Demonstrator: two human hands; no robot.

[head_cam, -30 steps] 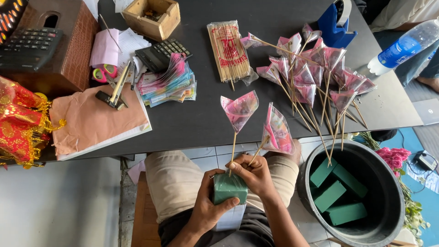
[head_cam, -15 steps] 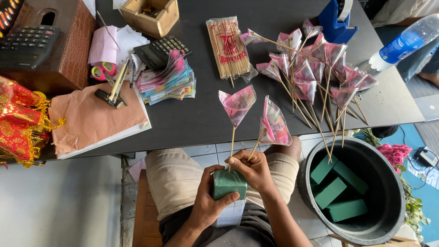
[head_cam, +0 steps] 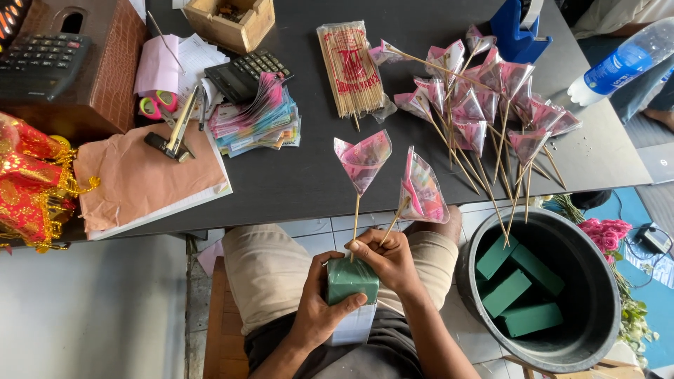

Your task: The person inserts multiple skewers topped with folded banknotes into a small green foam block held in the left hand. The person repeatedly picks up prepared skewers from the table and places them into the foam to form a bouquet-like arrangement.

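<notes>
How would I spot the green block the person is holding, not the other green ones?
Start at the big black tub on the floor by the table; its green blocks lie loose. The held green block is over the lap, gripped by the left hand, the only one with two cone-topped sticks rising from it.

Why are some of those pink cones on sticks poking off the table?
The heap of pink cones on sticks lies jumbled, and a few sticks overhang the table edge above the black tub. Nothing looks spilled or broken.

Beige knee-length shorts, dark shirt (grey-brown), bare forearms, no sleeves or jewellery.
</notes>
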